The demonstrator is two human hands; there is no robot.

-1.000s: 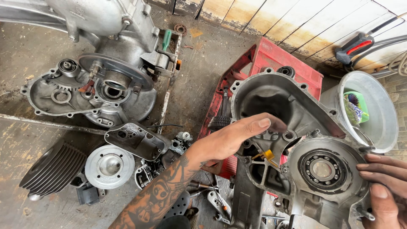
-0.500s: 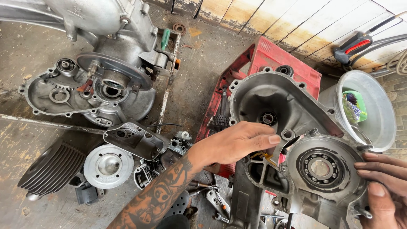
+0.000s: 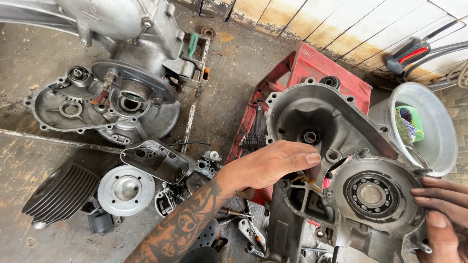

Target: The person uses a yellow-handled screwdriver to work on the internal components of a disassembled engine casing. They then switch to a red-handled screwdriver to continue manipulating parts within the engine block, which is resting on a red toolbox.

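Note:
A large grey aluminium engine casing (image 3: 331, 112) lies open side up at the right, with a round bearing (image 3: 371, 195) set in its near end. My left hand (image 3: 273, 163), on a tattooed forearm, reaches across and lies over the casing's middle wall with the fingers straight and together. Its thumb is hidden underneath. A small yellow piece (image 3: 304, 179) shows just below the fingertips. My right hand (image 3: 441, 214) is at the frame's right edge, fingers pressed on the casing's rim beside the bearing.
A second engine block (image 3: 122, 97) lies at the upper left. A finned cylinder (image 3: 61, 190), a round cylinder head (image 3: 126, 189), a cover plate (image 3: 156, 160) and several small parts lie on the concrete floor. A red tray (image 3: 317, 65) sits under the casing, beside a metal pot (image 3: 429, 117).
My left hand has come down from above the casing's opening onto its middle wall. The right hand and the casing have stayed where they were.

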